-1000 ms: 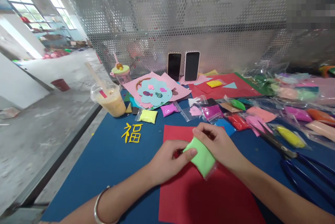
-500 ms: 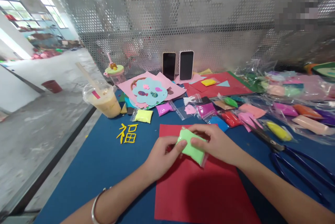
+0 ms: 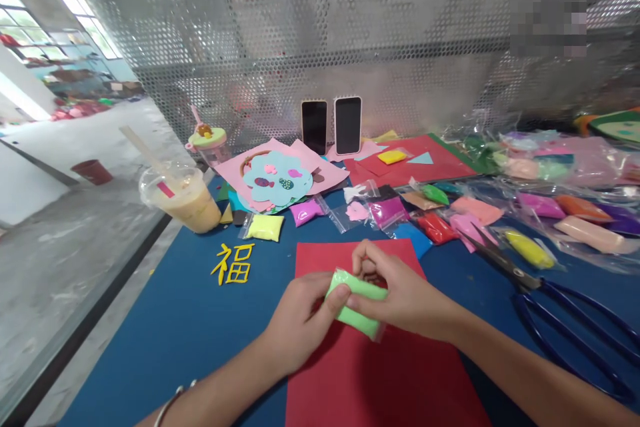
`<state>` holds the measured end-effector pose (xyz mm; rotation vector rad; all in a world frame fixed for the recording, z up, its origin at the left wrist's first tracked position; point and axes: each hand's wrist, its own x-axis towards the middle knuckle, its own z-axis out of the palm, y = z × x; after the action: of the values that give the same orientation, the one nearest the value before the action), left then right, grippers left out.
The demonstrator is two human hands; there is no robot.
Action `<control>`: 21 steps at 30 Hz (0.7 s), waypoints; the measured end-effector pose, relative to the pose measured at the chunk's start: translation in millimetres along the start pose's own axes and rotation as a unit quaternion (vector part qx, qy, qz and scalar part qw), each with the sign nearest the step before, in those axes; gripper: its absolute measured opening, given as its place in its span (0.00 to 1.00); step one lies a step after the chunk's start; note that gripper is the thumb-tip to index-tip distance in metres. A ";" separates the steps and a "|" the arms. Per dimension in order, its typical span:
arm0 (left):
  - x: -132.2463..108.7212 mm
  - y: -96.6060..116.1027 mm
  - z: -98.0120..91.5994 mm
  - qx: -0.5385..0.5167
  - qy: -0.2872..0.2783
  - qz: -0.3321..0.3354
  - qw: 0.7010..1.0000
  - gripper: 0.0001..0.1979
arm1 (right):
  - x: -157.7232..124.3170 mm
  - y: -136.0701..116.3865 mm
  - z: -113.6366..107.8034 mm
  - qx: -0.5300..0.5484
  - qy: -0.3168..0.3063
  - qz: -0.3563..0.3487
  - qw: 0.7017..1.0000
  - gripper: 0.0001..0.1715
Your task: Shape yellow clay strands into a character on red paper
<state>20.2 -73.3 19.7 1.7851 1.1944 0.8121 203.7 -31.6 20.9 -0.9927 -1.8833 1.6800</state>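
Observation:
Between my two hands is a small clear packet of light green modelling clay (image 3: 361, 324), tilted above a sheet of red paper (image 3: 330, 384). My left hand (image 3: 307, 314) pinches its left end, thumb on top. With thumb and curled fingers my right hand (image 3: 400, 284) grips its right upper side; some of those fingertips are hidden behind the packet. Left of the paper, a yellow Chinese character (image 3: 234, 264) made of thin strips lies on the blue table (image 3: 200, 327). A packet of pale yellow clay (image 3: 265, 227) lies beyond it.
Large blue-handled scissors (image 3: 530, 280) lie at the right. Several coloured clay packets (image 3: 437, 227) spread across the back. A plastic drink cup (image 3: 183, 197) stands by the left table edge. Two phones (image 3: 347, 126) lean against a perforated metal panel (image 3: 250, 34).
The green packet has come down slightly and tilted, its face turned differently. My right fingers have curled up more over its upper side. The camera view has shifted a little.

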 end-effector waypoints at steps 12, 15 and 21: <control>0.7 -8.4 -3.2 -0.064 0.034 -0.020 0.997 0.25 | 2.4 -6.0 -9.1 -0.060 -0.120 -0.047 0.990 0.22; 0.4 -9.5 -2.4 -0.076 0.021 -0.048 0.996 0.27 | 1.8 -6.0 -7.6 -0.071 -0.116 -0.069 0.988 0.24; -1.4 -5.1 1.5 -0.135 0.097 -0.086 0.982 0.24 | 4.9 5.7 2.8 0.036 -0.109 -0.038 0.993 0.20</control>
<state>18.9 -74.0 14.4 1.3866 1.2764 1.0119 199.8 -29.8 14.1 -0.7262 -1.9522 1.8608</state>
